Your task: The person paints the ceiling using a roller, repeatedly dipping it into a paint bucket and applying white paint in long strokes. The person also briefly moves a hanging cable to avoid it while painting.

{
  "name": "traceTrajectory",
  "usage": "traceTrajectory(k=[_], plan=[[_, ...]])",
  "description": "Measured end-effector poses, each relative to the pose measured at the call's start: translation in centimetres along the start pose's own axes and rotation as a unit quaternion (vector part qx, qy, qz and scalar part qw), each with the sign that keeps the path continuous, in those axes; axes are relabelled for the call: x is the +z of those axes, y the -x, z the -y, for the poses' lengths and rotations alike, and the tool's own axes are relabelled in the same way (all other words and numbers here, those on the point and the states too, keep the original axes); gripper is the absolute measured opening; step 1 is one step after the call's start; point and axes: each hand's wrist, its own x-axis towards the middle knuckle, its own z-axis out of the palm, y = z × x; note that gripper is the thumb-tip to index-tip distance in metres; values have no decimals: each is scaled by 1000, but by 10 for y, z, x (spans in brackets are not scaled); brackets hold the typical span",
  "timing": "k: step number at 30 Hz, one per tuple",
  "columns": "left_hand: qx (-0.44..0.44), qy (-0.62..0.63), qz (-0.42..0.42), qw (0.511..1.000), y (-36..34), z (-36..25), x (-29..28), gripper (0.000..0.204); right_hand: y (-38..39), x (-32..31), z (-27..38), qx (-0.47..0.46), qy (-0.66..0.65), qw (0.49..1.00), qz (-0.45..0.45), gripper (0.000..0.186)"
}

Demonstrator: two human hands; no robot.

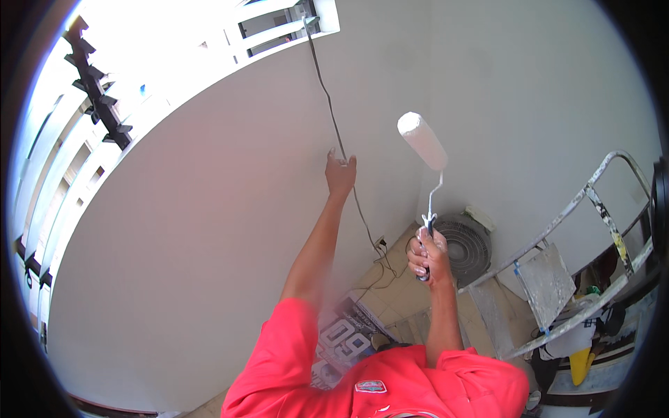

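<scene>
A paint roller (425,143) with a whitish sleeve is raised in front of the wall, tilted up and to the left. My right hand (431,258) is closed around its dark handle, with white paint on the fingers. Farther left, my left hand (341,174) reaches up along the pale wall (209,209). Its fingers are partly curled at a dark electric cord (324,87), which passes between finger and thumb; the exact grip is partly hidden. The cord hangs from the window and runs down to a wall socket (380,242) near the floor.
A paint-spattered metal stepladder (550,237) stands at the right. Behind my right hand, a round grey fan (463,247) sits in the corner. A louvred window (63,167) spans the upper left. Below lies a printed sheet (341,341) on the tiled floor (401,292).
</scene>
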Motion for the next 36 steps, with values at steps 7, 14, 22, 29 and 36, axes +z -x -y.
traceTrajectory(k=[7, 14, 22, 29, 36], plan=[[73, -107, -17, 991, -41, 28, 7, 46, -28, -5, -4, 30, -69, 996, 56, 38], [143, 52, 0, 988, 66, -51, -74, 23, -77, 12, 33, 87, -108, 989, 44, 43], [257, 66, -44, 963, 63, -178, -247, 21, -132, 137, 24, 156, -183, 959, 153, 34], [278, -36, -47, 959, 44, -270, -316, 28, -142, 241, 12, 195, -235, 939, 160, 36], [294, -51, -20, 954, 33, -269, -337, 29, -200, 260, 11, 186, -174, 962, 98, 45]])
